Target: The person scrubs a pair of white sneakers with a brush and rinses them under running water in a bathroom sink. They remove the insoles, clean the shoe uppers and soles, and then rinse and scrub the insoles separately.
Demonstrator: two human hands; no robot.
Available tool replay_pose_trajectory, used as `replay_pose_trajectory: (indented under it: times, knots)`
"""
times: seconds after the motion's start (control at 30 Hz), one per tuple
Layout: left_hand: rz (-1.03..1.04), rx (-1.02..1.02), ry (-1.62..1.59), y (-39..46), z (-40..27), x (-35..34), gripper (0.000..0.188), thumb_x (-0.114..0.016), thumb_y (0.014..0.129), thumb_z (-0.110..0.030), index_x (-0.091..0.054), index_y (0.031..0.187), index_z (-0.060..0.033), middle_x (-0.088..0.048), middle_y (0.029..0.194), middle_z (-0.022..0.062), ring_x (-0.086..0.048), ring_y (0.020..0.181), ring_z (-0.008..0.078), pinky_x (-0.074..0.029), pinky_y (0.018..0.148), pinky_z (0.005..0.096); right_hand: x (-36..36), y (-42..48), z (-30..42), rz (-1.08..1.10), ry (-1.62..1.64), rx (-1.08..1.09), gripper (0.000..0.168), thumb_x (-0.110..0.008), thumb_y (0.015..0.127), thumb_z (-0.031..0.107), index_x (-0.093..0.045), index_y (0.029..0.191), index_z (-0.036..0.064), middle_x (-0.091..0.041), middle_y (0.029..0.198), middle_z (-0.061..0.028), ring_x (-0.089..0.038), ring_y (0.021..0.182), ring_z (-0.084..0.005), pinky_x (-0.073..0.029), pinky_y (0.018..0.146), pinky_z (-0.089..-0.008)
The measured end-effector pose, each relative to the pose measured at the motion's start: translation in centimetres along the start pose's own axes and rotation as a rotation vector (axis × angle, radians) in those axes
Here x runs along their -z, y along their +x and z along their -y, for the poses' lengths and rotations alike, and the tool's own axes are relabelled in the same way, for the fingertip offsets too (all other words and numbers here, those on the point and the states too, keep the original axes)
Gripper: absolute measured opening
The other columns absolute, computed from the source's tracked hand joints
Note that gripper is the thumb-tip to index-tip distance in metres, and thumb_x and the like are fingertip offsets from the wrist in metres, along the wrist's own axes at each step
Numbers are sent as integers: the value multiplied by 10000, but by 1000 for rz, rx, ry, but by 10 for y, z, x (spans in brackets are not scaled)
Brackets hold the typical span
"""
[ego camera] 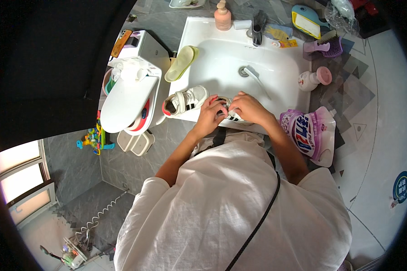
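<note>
At the front rim of a white washbasin [217, 61], both my hands are on a small sneaker [235, 117] with black stripes. My left hand [211, 113] pinches its heel end, where red lining shows. My right hand [246, 107] has its fingers bent over the upper near the strap; its exact hold is partly hidden. The matching cream sneaker [186, 100] with a red heel rests on the rim to the left. A pair of yellow-green insoles [182, 63] leans over the basin's left edge. A white brush [256, 78] lies in the basin by the drain.
A black faucet [257, 32] and pink pump bottle [223, 18] stand at the back rim. A foam pump bottle [312, 79], purple hairbrush [332, 45] and purple detergent pouch [312, 133] are at the right. A toilet [132, 101] stands left, a step stool [135, 142] below it.
</note>
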State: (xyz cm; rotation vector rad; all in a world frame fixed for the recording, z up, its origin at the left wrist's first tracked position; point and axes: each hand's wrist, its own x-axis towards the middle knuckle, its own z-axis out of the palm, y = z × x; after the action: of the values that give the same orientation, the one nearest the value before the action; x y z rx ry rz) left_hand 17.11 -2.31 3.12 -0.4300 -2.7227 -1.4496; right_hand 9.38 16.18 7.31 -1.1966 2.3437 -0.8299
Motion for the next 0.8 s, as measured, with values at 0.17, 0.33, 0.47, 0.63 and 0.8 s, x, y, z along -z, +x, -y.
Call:
replay_pose_trajectory:
  times: [0.17, 0.33, 0.47, 0.63, 0.8]
  knots:
    - [9, -23, -4, -1, 0, 3, 196, -696, 686, -11, -570, 814, -91, -579, 1125, 61, -369, 1219, 349, -299, 1005, 445, -3, 1, 5, -21, 74, -45, 64, -604, 715, -15, -587, 723, 47, -594, 747, -104, -564, 761, -261, -390, 884, -354]
    - [-7, -32, 14, -2, 2, 1, 203, -697, 696, -28, -577, 845, -94, -581, 1120, 61, -382, 1211, 346, -298, 1004, 446, -1, 2, 10, -10, 103, -5, 114, -583, 693, -61, -560, 700, 50, -586, 724, -102, -564, 739, -263, -389, 882, -352]
    - [-19, -57, 19, 0, 3, 0, 208, -698, 701, -37, -582, 864, -93, -585, 1114, 61, -393, 1204, 344, -312, 995, 449, -10, 6, 2, 8, 47, 25, 120, -585, 671, -65, -552, 703, 46, -572, 719, -100, -561, 756, -269, -388, 887, -364]
    - [-13, -46, 14, 1, 4, 2, 198, -690, 708, -33, -594, 873, -86, -585, 1119, 60, -397, 1203, 338, -329, 987, 437, -13, 4, 3, -175, 95, 62, 137, -611, 687, -28, -556, 788, 46, -570, 797, -113, -560, 805, -289, -436, 807, -374]
    - [-77, -24, 21, 4, 0, 0, 157, -676, 711, -30, -603, 841, -78, -611, 1052, 70, -447, 1148, 343, -376, 945, 416, -14, -11, 8, -333, 115, -229, 147, -649, 742, 65, -559, 851, 23, -567, 846, -122, -581, 762, -316, -478, 678, -390]
